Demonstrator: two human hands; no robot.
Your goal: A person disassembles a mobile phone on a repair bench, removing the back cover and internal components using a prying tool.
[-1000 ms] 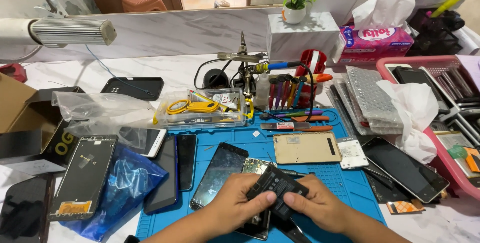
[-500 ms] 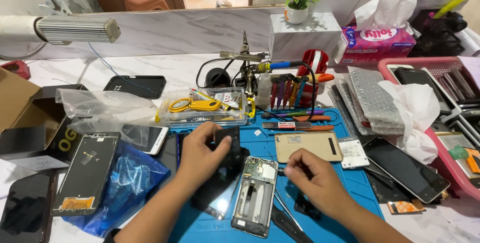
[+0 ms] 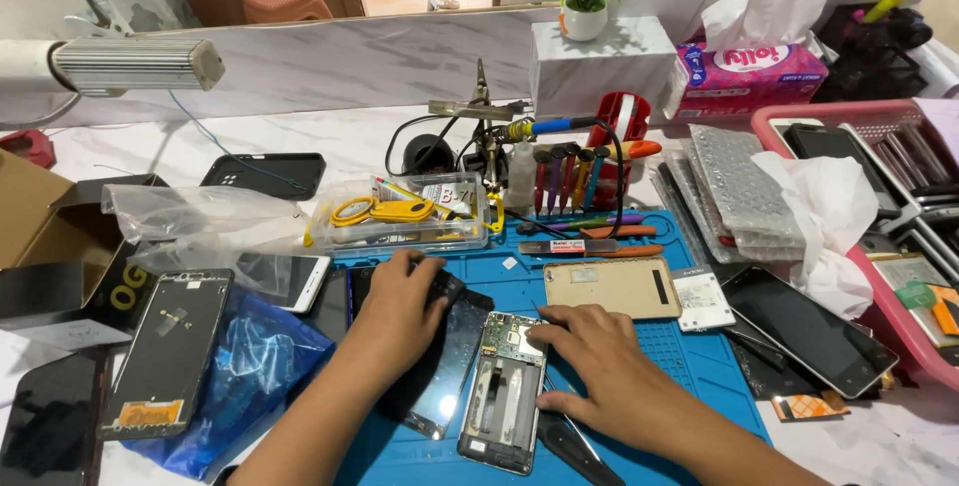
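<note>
- On the blue mat, a dark part is pinched by the left hand over the screen panel.
- The opened phone frame is steadied, seemingly, by the right hand, fingers spread flat.

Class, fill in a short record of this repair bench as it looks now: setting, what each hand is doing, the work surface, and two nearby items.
Setting: cluttered phone repair bench, seen from above
Left hand: resting on a dark phone screen panel, fingers on a small black part
Right hand: flat beside an opened phone frame, touching its right edge
Work surface: blue mat
Nearby: gold back cover; clear tool tray
</note>
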